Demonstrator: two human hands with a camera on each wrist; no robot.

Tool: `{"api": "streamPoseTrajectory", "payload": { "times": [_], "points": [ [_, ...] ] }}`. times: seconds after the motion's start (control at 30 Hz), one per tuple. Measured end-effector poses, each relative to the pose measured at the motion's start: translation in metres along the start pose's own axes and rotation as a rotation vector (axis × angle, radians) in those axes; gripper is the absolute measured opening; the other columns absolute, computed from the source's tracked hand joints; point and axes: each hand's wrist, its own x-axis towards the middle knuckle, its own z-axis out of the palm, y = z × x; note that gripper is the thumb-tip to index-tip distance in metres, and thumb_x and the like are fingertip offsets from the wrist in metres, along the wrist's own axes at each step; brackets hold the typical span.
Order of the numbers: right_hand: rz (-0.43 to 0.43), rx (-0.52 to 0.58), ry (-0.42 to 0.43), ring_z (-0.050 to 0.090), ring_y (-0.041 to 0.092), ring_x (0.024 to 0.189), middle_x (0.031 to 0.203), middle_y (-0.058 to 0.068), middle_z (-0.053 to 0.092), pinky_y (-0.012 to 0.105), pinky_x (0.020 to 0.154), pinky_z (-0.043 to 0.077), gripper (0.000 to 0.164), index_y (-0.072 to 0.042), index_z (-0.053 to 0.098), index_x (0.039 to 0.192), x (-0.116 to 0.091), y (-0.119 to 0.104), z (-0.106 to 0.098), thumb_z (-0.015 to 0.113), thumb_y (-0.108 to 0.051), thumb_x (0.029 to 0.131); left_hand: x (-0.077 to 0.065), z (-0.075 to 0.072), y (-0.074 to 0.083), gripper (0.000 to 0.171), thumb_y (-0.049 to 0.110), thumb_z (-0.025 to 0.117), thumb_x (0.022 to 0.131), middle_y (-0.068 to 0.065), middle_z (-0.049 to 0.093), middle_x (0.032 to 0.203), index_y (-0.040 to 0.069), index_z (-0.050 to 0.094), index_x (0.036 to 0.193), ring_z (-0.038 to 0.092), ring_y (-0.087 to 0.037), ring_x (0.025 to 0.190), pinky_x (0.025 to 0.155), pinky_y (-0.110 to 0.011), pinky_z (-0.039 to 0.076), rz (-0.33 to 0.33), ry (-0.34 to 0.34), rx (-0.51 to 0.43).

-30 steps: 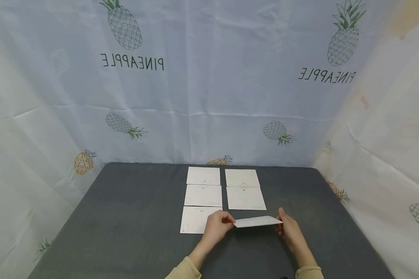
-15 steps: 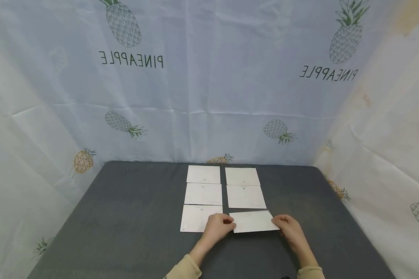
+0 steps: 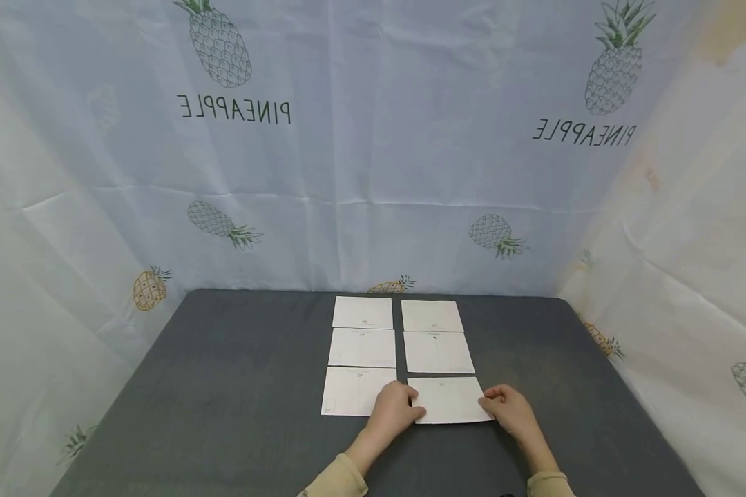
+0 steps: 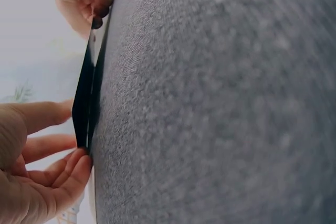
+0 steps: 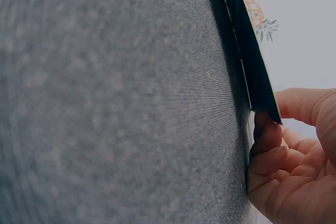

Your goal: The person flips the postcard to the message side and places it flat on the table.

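Observation:
Between my two hands is a white postcard [image 3: 450,400] with small print near its far edge. My left hand [image 3: 393,408] pinches its left side, with thumb and fingers at the corner in the left wrist view. At the right corner, my right hand [image 3: 511,408] holds it between thumb and curled fingers. The wrist views show the card's dark underside [image 5: 247,40], its near edge raised a little off the table and its far edge low. Under my left fingers lies part of another postcard [image 3: 351,393], the nearest of the left column.
Two more postcards, one at the back [image 3: 363,313] and one in the middle [image 3: 362,346], continue the left column. Two others [image 3: 432,316] lie flat beyond the held card. The dark table [image 3: 236,400] is backed by a pineapple-print curtain [image 3: 373,138].
The postcard has tipped down from a steep, raised angle to nearly flat at the front of the right column. My right hand has shifted its grip on the right side.

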Motion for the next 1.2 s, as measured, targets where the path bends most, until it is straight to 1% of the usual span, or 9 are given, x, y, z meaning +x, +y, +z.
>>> {"api": "streamPoseTrajectory", "payload": {
  "times": [0.17, 0.33, 0.4, 0.57, 0.7, 0.87, 1.1, 1.2],
  "points": [
    [-0.041, -0.069, 0.003, 0.045, 0.013, 0.06, 0.068, 0.004, 0.054, 0.027, 0.054, 0.036, 0.023, 0.004, 0.059, 0.091, 0.002, 0.001, 0.001, 0.065, -0.014, 0.079, -0.001, 0.003, 0.003, 0.015, 0.013, 0.076, 0.067, 0.001, 0.045, 0.053, 0.004, 0.066, 0.06, 0.031, -0.006, 0.056, 0.052, -0.017, 0.024, 0.02, 0.043, 0.133],
    [-0.073, -0.114, 0.015, 0.043, 0.013, 0.056, 0.064, 0.002, 0.052, 0.027, 0.051, 0.035, 0.017, 0.002, 0.059, 0.084, 0.001, -0.001, 0.001, 0.066, -0.012, 0.078, -0.002, 0.005, 0.008, 0.01, 0.011, 0.075, 0.066, -0.002, 0.051, 0.056, 0.003, 0.07, 0.068, 0.034, -0.007, 0.056, 0.053, -0.018, 0.024, 0.046, 0.081, 0.22],
    [-0.083, -0.13, 0.02, 0.043, 0.013, 0.054, 0.063, 0.002, 0.051, 0.027, 0.05, 0.034, 0.015, 0.001, 0.058, 0.083, 0.001, -0.003, 0.002, 0.066, -0.012, 0.078, -0.002, 0.005, 0.009, 0.009, 0.011, 0.075, 0.066, -0.003, 0.054, 0.057, 0.004, 0.069, 0.066, 0.036, -0.008, 0.056, 0.053, -0.018, 0.025, 0.052, 0.089, 0.249],
    [-0.105, -0.17, 0.019, 0.042, 0.013, 0.054, 0.062, 0.001, 0.05, 0.027, 0.05, 0.034, 0.013, -0.001, 0.056, 0.079, 0.001, -0.007, 0.002, 0.066, -0.011, 0.078, -0.001, 0.006, 0.011, 0.009, 0.007, 0.075, 0.065, -0.008, 0.056, 0.061, 0.001, 0.069, 0.066, 0.04, -0.012, 0.057, 0.052, -0.02, 0.026, 0.05, 0.099, 0.261],
    [-0.124, -0.202, 0.015, 0.042, 0.013, 0.056, 0.063, 0.001, 0.049, 0.026, 0.052, 0.033, 0.014, -0.002, 0.055, 0.078, 0.001, -0.01, 0.001, 0.066, -0.011, 0.078, 0.001, 0.007, 0.013, 0.009, 0.005, 0.074, 0.066, -0.011, 0.056, 0.063, -0.002, 0.069, 0.067, 0.042, -0.013, 0.057, 0.052, -0.021, 0.027, 0.045, 0.093, 0.264],
    [-0.137, -0.212, 0.003, 0.042, 0.013, 0.056, 0.063, 0.002, 0.048, 0.026, 0.052, 0.033, 0.015, -0.002, 0.054, 0.077, 0.0, -0.013, -0.001, 0.066, -0.01, 0.079, 0.003, 0.008, 0.012, 0.009, 0.004, 0.073, 0.066, -0.013, 0.057, 0.064, -0.003, 0.069, 0.067, 0.043, -0.014, 0.059, 0.052, -0.022, 0.029, 0.037, 0.087, 0.277],
    [-0.136, -0.229, -0.009, 0.041, 0.013, 0.055, 0.062, 0.0, 0.046, 0.026, 0.052, 0.032, 0.015, -0.004, 0.053, 0.077, 0.0, -0.014, 0.0, 0.065, -0.011, 0.079, 0.003, 0.009, 0.012, 0.012, 0.005, 0.073, 0.067, -0.015, 0.057, 0.065, -0.006, 0.069, 0.069, 0.045, -0.015, 0.058, 0.052, -0.023, 0.032, 0.038, 0.09, 0.337],
    [-0.15, -0.238, -0.009, 0.041, 0.013, 0.055, 0.062, 0.0, 0.045, 0.026, 0.052, 0.032, 0.014, -0.004, 0.052, 0.076, 0.001, -0.014, 0.0, 0.065, -0.01, 0.079, 0.003, 0.01, 0.012, 0.011, 0.004, 0.073, 0.067, -0.015, 0.057, 0.064, -0.007, 0.069, 0.069, 0.044, -0.015, 0.057, 0.051, -0.022, 0.032, 0.041, 0.094, 0.329]
  ]
}}
